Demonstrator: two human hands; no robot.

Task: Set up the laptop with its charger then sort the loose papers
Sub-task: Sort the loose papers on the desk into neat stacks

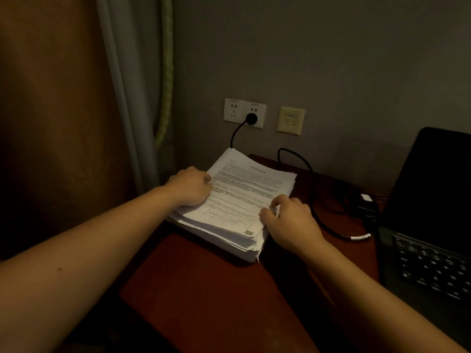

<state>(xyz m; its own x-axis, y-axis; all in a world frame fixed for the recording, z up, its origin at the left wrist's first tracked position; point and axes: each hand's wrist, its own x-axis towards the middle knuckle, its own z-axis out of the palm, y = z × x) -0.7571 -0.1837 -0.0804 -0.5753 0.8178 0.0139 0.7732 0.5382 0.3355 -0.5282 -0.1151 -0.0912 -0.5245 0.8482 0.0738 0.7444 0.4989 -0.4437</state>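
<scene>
A thick stack of printed papers [237, 197] lies at the back left of the dark red desk [204, 289]. My left hand [191, 186] rests on the stack's left edge with fingers curled over the top sheets. My right hand [288, 220] pinches the sheets at the stack's right edge. An open black laptop [430, 240] stands at the right, screen dark. Its charger brick [364, 203] lies beside it, and the black cable [311, 189] loops across the desk. A black plug [251, 117] sits in the white wall socket [244, 112].
A brown curtain [63, 123] with a pale lining hangs at the left, right by the desk's edge. A yellowish wall plate [291, 120] sits to the right of the socket. The room is dim.
</scene>
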